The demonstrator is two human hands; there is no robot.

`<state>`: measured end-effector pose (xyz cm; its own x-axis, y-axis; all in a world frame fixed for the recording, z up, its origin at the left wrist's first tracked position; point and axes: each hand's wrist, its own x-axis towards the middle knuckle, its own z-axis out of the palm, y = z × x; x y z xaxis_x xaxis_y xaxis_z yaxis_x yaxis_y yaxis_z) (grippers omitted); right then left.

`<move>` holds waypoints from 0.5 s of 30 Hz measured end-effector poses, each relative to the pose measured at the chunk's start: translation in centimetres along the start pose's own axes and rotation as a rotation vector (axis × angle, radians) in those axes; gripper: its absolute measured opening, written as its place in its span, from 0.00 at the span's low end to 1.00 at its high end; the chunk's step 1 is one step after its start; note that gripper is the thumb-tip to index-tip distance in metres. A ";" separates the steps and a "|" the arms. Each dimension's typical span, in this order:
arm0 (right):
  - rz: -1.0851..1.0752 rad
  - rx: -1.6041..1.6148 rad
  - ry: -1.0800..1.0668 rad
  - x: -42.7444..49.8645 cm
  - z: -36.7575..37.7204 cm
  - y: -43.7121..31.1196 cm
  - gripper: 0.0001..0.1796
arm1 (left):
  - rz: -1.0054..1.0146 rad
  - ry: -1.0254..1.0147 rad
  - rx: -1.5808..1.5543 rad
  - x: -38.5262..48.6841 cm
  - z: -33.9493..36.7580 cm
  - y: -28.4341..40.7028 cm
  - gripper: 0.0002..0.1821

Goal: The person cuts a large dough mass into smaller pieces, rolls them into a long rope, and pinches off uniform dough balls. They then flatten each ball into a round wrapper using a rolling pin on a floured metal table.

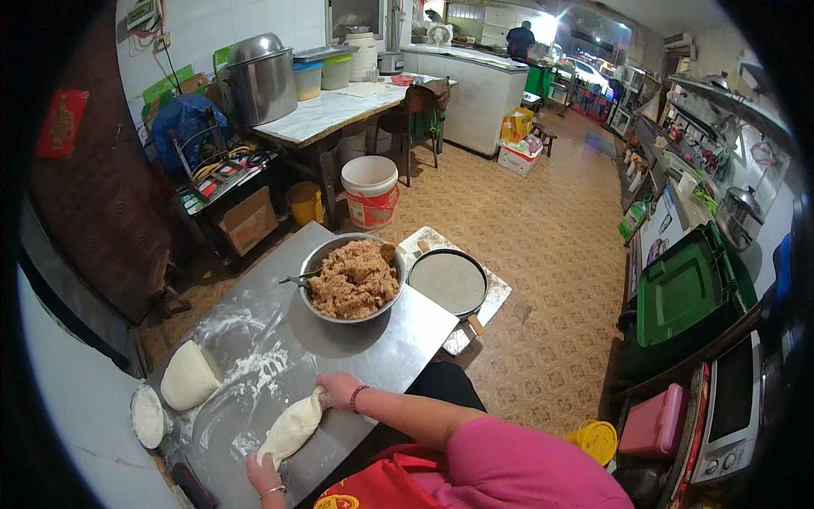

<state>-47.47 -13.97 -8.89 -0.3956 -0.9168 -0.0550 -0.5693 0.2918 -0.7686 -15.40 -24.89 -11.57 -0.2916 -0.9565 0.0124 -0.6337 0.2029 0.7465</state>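
A long, pale piece of dough [291, 427] stretches between my two hands over the floured metal tabletop [219, 417]. My left hand [263, 474] grips its near end, and my right hand [338, 390] has hold of the other end. Farther back on the same table stands a metal bowl [351, 320] heaped with a brown minced filling [353, 280]; a utensil handle [296, 280] sticks out over its left side. To the left lies a larger lump of dough [189, 376], with a bowl of white flour [150, 417] beside it against the wall.
Beyond the table's right corner, a round pan or sieve [448, 283] rests on a low white board [496, 296]. A white and red bucket [370, 191] stands on the floor behind. At right are a green lidded bin [680, 292] and a microwave [731, 407]. A person [520, 41] stands far back.
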 end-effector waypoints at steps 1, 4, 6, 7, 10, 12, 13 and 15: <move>-0.015 -0.106 -0.001 -0.2 0.5 -0.9 0.20 | 0.041 0.026 0.062 -0.4 0.0 1.0 0.21; -0.093 -0.269 -0.045 -1.0 2.0 -4.6 0.20 | 0.091 0.027 0.203 -1.1 -0.1 4.8 0.22; -0.151 -0.119 -0.069 -1.7 2.8 -6.8 0.18 | 0.150 0.008 0.183 -1.8 0.5 7.4 0.22; -0.185 -0.021 -0.042 -2.1 3.1 -7.7 0.17 | 0.122 -0.028 0.182 -2.2 0.8 8.5 0.22; -0.301 -0.265 -0.135 -3.0 3.7 -9.0 0.14 | 0.204 -0.080 0.319 -2.9 2.3 11.5 0.17; -0.381 -0.397 -0.090 -3.0 4.0 -8.9 0.13 | 0.080 -0.138 0.424 -3.2 3.0 12.6 0.12; -0.411 -0.467 -0.077 -2.9 4.1 -8.7 0.13 | 0.046 -0.157 0.443 -3.3 3.2 12.9 0.10; -0.531 -0.553 -0.004 -2.4 4.3 -7.9 0.14 | 0.180 -0.085 0.602 -3.2 3.6 12.8 0.08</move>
<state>-38.94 -15.23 -5.43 0.0334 -0.9727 0.2295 -0.9603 -0.0949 -0.2623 -25.12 -18.48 -4.43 -0.4710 -0.8816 0.0316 -0.8545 0.4649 0.2319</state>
